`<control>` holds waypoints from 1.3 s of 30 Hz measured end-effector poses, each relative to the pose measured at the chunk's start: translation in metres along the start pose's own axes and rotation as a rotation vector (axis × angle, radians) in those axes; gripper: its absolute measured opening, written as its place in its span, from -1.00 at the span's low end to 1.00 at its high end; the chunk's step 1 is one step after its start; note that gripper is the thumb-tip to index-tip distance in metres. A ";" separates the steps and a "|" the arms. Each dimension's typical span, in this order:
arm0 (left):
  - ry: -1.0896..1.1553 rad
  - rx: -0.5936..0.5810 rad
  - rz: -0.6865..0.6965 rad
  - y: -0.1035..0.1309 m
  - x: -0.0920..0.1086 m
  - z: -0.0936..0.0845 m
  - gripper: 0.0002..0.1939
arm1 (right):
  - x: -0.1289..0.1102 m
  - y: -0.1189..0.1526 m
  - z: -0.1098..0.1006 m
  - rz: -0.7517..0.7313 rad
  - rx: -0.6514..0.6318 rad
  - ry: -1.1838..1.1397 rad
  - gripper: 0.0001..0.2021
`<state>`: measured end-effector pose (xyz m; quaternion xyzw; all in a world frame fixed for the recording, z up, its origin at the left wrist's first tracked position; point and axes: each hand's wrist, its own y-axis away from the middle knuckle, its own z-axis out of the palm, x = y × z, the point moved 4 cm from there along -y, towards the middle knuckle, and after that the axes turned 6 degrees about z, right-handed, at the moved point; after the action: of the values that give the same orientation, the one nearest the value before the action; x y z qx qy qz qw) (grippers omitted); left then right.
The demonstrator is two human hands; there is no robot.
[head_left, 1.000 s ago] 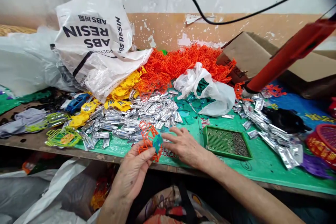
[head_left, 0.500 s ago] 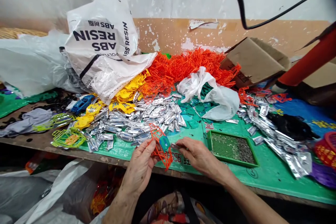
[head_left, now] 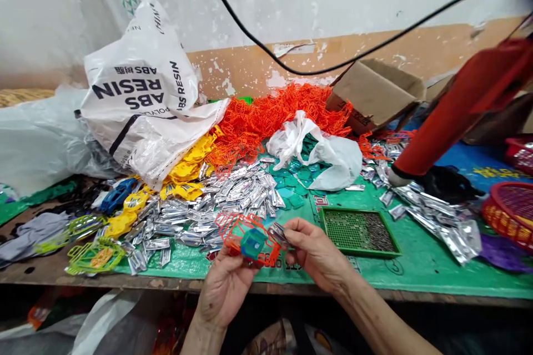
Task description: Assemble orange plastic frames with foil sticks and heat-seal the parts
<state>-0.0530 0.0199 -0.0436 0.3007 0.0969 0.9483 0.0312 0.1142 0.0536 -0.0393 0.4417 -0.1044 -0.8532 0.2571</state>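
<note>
My left hand (head_left: 222, 285) holds an orange openwork plastic frame (head_left: 272, 245) above the table's front edge, fingers closed around its near side. A see-through teal plastic piece (head_left: 255, 242) sits on the frame. Between the thumb and fingers of my right hand (head_left: 318, 252) is a small silver, shiny piece (head_left: 278, 233), close against the frame's right end. Whether the two touch, I cannot tell. Behind my hands spreads a pile of silver pieces (head_left: 233, 191), with loose teal pieces (head_left: 289, 194) beside it.
A shallow green mesh tray (head_left: 343, 232) with small dark parts lies right of my right hand. Orange frames (head_left: 278, 108) are heaped at the back. A white resin sack (head_left: 137, 83) leans over yellow parts (head_left: 191, 161). A red post (head_left: 449, 116) slants across the right, near a red basket (head_left: 508, 213).
The orange frame has turned from steep to flatter, showing more of the teal piece. My right hand has brought the silver piece up to the frame. The camera view has shifted.
</note>
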 end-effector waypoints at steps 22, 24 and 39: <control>-1.112 -0.084 0.322 0.022 0.009 0.034 -0.49 | -0.033 0.033 0.002 -0.603 -0.015 0.864 -0.86; -1.103 -0.172 0.247 0.019 0.002 0.044 -0.48 | -0.032 0.038 0.006 -0.749 -0.015 1.023 -0.88; -1.141 -0.381 0.456 0.014 -0.006 0.050 -0.80 | -0.035 0.056 -0.006 -1.179 0.053 1.206 -0.81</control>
<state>-0.0190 0.0142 -0.0041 0.7601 -0.1716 0.6226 -0.0714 0.1550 0.0251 0.0044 0.8098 0.2784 -0.4629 -0.2288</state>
